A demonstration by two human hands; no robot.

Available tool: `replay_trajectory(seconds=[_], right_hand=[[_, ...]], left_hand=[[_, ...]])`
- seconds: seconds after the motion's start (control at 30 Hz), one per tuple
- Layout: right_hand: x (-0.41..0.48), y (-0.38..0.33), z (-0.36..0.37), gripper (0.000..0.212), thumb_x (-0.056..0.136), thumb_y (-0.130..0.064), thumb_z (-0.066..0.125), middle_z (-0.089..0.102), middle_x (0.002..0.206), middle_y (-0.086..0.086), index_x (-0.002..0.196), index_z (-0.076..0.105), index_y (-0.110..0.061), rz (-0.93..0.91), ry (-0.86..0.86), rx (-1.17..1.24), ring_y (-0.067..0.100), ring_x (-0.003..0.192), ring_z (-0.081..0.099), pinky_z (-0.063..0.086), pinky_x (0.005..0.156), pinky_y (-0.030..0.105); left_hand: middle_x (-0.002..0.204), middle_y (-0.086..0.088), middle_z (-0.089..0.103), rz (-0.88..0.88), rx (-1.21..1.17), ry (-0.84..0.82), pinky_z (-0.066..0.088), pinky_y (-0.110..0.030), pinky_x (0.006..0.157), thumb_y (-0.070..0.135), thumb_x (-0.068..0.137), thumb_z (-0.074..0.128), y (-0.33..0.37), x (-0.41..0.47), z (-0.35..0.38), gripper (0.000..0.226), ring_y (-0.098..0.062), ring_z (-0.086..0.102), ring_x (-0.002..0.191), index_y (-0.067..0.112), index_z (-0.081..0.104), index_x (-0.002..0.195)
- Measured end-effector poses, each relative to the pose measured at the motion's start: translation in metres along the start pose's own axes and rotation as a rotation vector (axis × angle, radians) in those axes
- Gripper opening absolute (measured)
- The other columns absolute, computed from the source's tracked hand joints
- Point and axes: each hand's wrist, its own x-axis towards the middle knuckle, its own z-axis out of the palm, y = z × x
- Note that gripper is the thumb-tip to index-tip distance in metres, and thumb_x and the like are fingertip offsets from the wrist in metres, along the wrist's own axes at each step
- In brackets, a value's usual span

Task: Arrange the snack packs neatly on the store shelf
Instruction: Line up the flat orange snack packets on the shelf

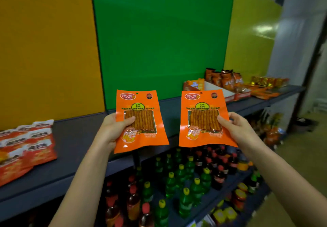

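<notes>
While both packs were held up in the air, fronts toward the camera, neither of them was on the shelf [79,138] yet. The left snack pack [139,120] was pinched at its left edge by the left hand [113,129], thumb on the front and fingers behind; the right snack pack [205,118] was pinched in the same way at its right edge by the right hand [237,129]. The hands were apart, each gripping only its own pack. Just beyond the hands ran the dark shelf, with a bare stretch directly behind the packs. Well to the left of the left hand lay red and white packs [26,147] in rows; beyond the right hand stood a cardboard box [228,92]. Below the hands, on a lower level, stood bottles [180,179]. I judge the step to be the bringing of two packs to their place. The next move probably calls for lowering both onto the bare stretch, side by side with edges lined up, before the thumbs let go.
</notes>
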Motion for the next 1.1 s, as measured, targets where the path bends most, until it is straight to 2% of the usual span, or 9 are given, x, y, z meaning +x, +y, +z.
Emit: replay_trajectory(seconds=[0.1,0.23,0.4,0.57,0.77,0.93,1.03,1.1], right_hand=[[0.012,0.011,-0.045,0.007,0.094,-0.018,0.053,0.064,0.077,0.007,0.089,0.054,-0.013,0.001,0.069,-0.038,0.003,0.044,0.063,0.048,0.041,0.016],[0.028,0.026,-0.102,0.009,0.094,-0.020,0.053,0.064,0.076,0.006,0.086,0.053,-0.015,-0.004,0.145,-0.088,0.003,0.042,0.062,0.047,0.038,0.017],[0.060,0.046,-0.177,0.009,0.093,-0.020,0.055,0.065,0.079,0.006,0.084,0.054,-0.017,-0.003,0.263,-0.115,0.002,0.048,0.064,0.051,0.046,0.018],[0.107,0.062,-0.251,0.007,0.093,-0.016,0.054,0.064,0.078,0.009,0.087,0.054,-0.012,-0.008,0.367,-0.077,0.003,0.045,0.063,0.051,0.044,0.017],[0.176,0.070,-0.333,0.005,0.093,-0.016,0.053,0.065,0.084,0.010,0.089,0.054,-0.014,0.006,0.463,-0.066,0.004,0.048,0.064,0.054,0.049,0.018],[0.212,0.079,-0.394,0.004,0.094,-0.017,0.052,0.066,0.085,0.009,0.091,0.053,-0.015,0.027,0.514,-0.048,0.017,0.064,0.065,0.054,0.049,0.016],[0.233,0.087,-0.431,0.004,0.094,-0.017,0.051,0.066,0.085,0.009,0.092,0.052,-0.015,0.042,0.535,-0.051,0.020,0.069,0.064,0.055,0.049,0.016],[0.249,0.093,-0.457,0.005,0.094,-0.019,0.051,0.067,0.085,0.009,0.094,0.052,-0.015,0.053,0.539,-0.075,0.019,0.068,0.065,0.054,0.049,0.016]], left_hand=[[0.084,-0.010,0.069,-0.007,0.005,-0.066,0.055,-0.030,0.055,0.009,0.084,0.065,-0.010,0.014,0.057,0.009,-0.020,0.066,0.066,0.016,0.060,0.087],[0.088,-0.011,0.068,-0.015,0.008,-0.166,0.054,-0.035,0.062,0.011,0.085,0.064,-0.019,0.033,0.136,0.010,-0.025,0.066,0.072,0.017,0.058,0.089],[0.089,-0.009,0.068,0.019,0.006,-0.282,0.054,-0.034,0.064,0.010,0.086,0.063,-0.029,0.060,0.240,0.010,-0.023,0.066,0.073,0.019,0.057,0.086],[0.097,-0.010,0.069,0.040,-0.019,-0.395,0.055,-0.040,0.077,0.009,0.086,0.063,-0.039,0.096,0.345,0.012,-0.025,0.068,0.084,0.020,0.059,0.090],[0.099,-0.009,0.068,0.107,-0.030,-0.452,0.055,-0.035,0.071,0.008,0.087,0.062,-0.042,0.146,0.463,0.014,-0.022,0.067,0.082,0.020,0.058,0.094],[0.107,-0.009,0.068,0.124,-0.017,-0.505,0.054,-0.047,0.085,0.011,0.088,0.061,-0.046,0.181,0.549,0.018,-0.027,0.067,0.094,0.024,0.056,0.099],[0.102,-0.005,0.067,0.146,-0.013,-0.515,0.053,-0.045,0.085,0.010,0.088,0.060,-0.051,0.194,0.596,0.018,-0.026,0.066,0.094,0.026,0.056,0.095],[0.104,-0.006,0.067,0.153,-0.009,-0.514,0.054,-0.044,0.083,0.010,0.088,0.060,-0.056,0.202,0.626,0.019,-0.027,0.066,0.095,0.021,0.057,0.103]])
